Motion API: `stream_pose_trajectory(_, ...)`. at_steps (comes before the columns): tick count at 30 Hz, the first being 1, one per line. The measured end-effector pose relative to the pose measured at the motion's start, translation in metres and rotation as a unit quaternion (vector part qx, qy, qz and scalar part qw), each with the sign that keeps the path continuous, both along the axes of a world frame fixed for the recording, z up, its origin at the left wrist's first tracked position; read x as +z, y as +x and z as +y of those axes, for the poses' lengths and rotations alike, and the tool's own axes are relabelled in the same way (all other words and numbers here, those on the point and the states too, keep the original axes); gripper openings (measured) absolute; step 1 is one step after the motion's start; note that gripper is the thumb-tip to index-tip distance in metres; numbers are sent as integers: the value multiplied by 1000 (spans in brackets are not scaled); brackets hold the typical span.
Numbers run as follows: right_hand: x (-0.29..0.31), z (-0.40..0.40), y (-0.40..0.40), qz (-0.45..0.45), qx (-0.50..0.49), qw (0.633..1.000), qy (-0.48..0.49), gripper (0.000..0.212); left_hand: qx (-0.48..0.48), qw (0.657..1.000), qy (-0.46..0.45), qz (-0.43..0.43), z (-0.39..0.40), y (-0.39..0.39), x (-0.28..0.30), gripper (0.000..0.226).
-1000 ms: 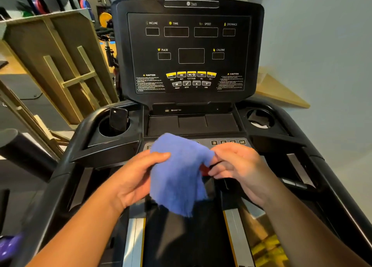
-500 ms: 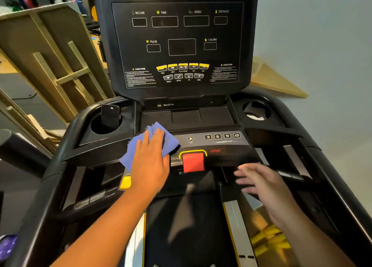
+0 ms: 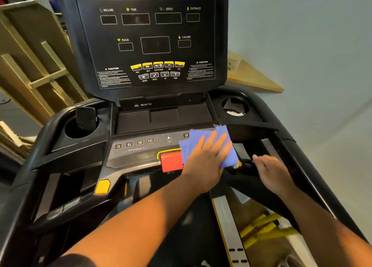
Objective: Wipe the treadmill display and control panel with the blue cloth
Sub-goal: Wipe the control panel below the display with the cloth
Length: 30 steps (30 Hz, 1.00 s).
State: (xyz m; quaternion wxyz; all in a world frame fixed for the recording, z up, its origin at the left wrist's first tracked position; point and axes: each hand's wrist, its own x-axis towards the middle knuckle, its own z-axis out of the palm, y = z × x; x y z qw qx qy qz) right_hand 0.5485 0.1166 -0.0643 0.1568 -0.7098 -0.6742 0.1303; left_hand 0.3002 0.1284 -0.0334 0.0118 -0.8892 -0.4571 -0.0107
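Observation:
The blue cloth [image 3: 226, 146] lies flat on the right half of the grey control panel [image 3: 136, 152], covering most of the right-hand number buttons. My left hand [image 3: 205, 158] presses on it with fingers spread, just right of the red stop button [image 3: 172, 162]. My right hand [image 3: 271, 172] rests on the black handlebar [image 3: 245, 174] beside the panel, fingers loose and holding nothing. The upright black display [image 3: 155, 43] stands behind, its screens dark, untouched by either hand.
A dark phone-like object [image 3: 86, 117] stands in the left cup holder; the right cup holder [image 3: 235, 106] holds a bit of white. Wooden frames [image 3: 34, 69] lean at the left. A yellow button [image 3: 102, 186] sits on the left handlebar. A pale wall is at the right.
My left hand slid the blue cloth across the control panel from its left end, past the stop button, to its right end. My right hand let go of the cloth and settled on the handlebar.

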Motion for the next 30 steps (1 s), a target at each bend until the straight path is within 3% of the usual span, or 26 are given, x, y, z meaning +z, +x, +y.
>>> stream_pose_trajectory(5, 6, 17, 1, 8, 20, 993, -113, 56, 99, 992, -7, -80, -9, -47, 1, 68)
stream_pose_trajectory(13, 5, 20, 3, -45, 50, 992, -103, 63, 352, 930, 29, -106, -2, -60, 14, 71)
stream_pose_trajectory(15, 3, 20, 3, -37, 41, 994, -96, 63, 338, 936, 12, -94, 8, -27, 16, 72)
stream_pose_trajectory(19, 3, 19, 4, -75, 68, 992, -79, 54, 179, 983, -4, -43, 16, 31, 5, 72)
stream_pose_trajectory(23, 2, 17, 5, -57, 78, 994, -47, 54, 80, 997, 21, 12, 7, 7, -1, 69)
stream_pose_trajectory(26, -3, 17, 5, -1, 28, 998, -56, 59, 122, 992, 40, 23, -7, -21, -6, 68)
stream_pose_trajectory(30, -1, 15, 2, -6, 9, 999, -52, 58, 281, 958, 49, -3, -24, -59, -6, 73)
